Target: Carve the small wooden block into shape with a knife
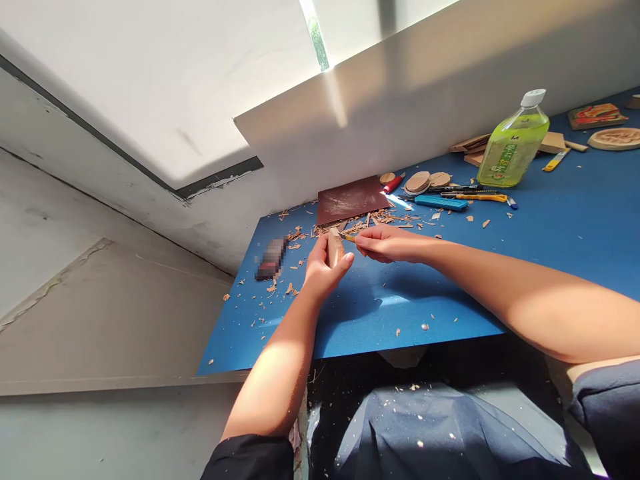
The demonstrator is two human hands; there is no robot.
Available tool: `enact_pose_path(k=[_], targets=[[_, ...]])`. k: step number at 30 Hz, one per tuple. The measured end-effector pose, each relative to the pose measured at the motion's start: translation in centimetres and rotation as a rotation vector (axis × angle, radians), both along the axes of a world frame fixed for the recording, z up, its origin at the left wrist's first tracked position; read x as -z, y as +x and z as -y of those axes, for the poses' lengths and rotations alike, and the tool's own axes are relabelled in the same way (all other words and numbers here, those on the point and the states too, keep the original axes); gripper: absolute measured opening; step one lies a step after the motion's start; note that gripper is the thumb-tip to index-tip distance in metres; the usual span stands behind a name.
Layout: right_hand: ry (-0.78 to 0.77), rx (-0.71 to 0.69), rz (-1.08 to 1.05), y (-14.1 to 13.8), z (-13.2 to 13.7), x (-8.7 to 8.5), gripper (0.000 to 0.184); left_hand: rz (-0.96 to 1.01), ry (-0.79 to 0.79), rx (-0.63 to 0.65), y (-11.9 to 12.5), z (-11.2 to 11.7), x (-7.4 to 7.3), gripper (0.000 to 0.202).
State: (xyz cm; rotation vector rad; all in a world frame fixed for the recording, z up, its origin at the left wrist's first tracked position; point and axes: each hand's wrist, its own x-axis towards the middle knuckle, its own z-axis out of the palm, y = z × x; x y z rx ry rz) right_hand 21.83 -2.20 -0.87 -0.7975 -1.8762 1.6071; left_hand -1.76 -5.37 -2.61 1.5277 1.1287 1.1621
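My left hand is shut around a pale wooden block, which stands up out of my fingers. My right hand pinches a small yellow-handled knife, and its blade sits at the block's side. Wood shavings lie scattered on the blue table around and beyond both hands. A sheet of dark red sandpaper lies just past the shavings, out of reach of neither hand but touching neither.
Along the back of the table are round wooden discs, a blue utility knife, a yellow cutter and a green-filled plastic bottle. A carved round plaque sits far right. A blurred object lies left. A white wall borders the table.
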Motion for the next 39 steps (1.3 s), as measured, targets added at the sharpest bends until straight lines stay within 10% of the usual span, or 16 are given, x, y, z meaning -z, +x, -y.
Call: enact_pose_path(k=[15,27,34,39], targets=[[0.153,-0.008,0.189,0.8,-1.2,0.8,0.067,-0.418,0.147,-0.092,0.5,0.4,-0.1,0.063],[-0.112,0.020,-0.024,-1.9,-1.6,3.4,0.061,-0.531,0.291,-0.299,1.0,0.1,1.0,0.069],[-0.225,-0.058,-0.070,-0.9,-1.8,3.0,0.060,-0.427,0.194,-0.258,0.9,-0.1,0.8,0.080],[-0.023,-0.128,0.058,1.6,-1.8,1.3,0.059,-0.323,0.145,-0.189,0.4,0.2,0.2,0.082]])
